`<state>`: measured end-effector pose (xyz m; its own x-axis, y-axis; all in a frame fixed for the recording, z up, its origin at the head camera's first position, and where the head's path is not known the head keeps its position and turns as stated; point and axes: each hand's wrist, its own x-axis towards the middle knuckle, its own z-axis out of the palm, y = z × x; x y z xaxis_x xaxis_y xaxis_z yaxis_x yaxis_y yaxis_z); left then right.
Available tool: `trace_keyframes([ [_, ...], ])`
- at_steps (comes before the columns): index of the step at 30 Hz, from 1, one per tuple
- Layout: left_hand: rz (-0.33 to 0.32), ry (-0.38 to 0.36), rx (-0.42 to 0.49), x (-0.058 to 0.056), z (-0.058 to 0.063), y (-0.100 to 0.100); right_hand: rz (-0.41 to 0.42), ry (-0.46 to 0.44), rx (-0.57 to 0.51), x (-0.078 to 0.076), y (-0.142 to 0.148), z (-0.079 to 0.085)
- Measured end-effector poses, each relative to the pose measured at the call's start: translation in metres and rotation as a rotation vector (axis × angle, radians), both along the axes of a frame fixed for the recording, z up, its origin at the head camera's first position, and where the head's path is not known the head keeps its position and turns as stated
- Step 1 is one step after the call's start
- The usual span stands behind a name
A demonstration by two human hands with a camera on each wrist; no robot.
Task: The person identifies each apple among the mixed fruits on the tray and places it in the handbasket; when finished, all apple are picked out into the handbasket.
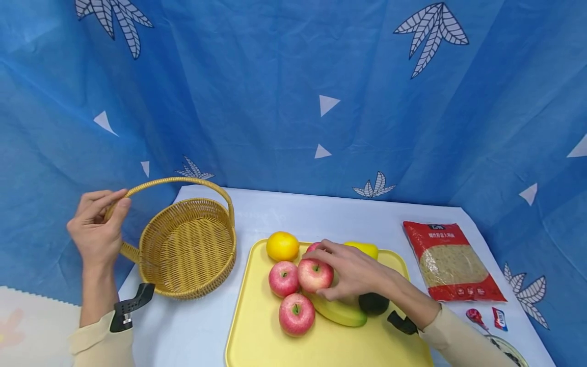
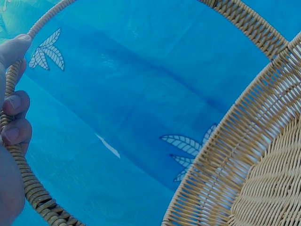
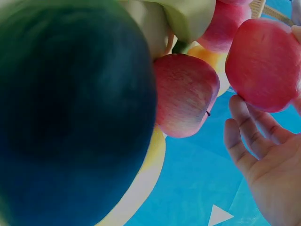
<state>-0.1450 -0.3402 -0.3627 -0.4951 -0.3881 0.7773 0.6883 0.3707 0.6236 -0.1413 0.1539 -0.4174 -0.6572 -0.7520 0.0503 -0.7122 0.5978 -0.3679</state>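
My left hand point(image 1: 98, 224) grips the handle point(image 1: 183, 179) of a round wicker basket point(image 1: 188, 244), which stands at the left with nothing inside. In the left wrist view, curled fingers point(image 2: 16, 117) wrap the handle beside the woven wall. My right hand point(image 1: 355, 270) holds a red apple point(image 1: 315, 276) between fingers and thumb, over a yellow tray point(image 1: 261, 351). In the right wrist view the fingertips touch the underside of this apple point(image 3: 263, 66). Around it lie apples point(image 1: 283, 279), an orange point(image 1: 282, 246), a yellow-green banana point(image 1: 341, 312) and a dark green fruit point(image 1: 373, 304). Another yellow fruit point(image 1: 365, 248) is partly hidden.
To the tray's right lies a red food packet point(image 1: 454, 262). Nearer are a red-wrapped lollipop point(image 1: 476, 317), a small red and blue packet point(image 1: 500, 319) and a partly visible round container point(image 1: 509, 350). Blue cloth point(image 1: 293, 102) hangs behind the white table point(image 1: 257, 209).
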Motion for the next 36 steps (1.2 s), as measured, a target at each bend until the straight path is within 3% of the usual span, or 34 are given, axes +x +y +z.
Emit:
trace_keyframes([
  [14,-0.019,0.009,0.016,0.000,0.001,0.003,-0.032,-0.015,-0.031,-0.003,-0.010,0.005],
  [36,0.006,-0.006,0.011,0.001,0.001,0.002,0.010,-0.043,-0.040,-0.014,-0.040,0.007],
])
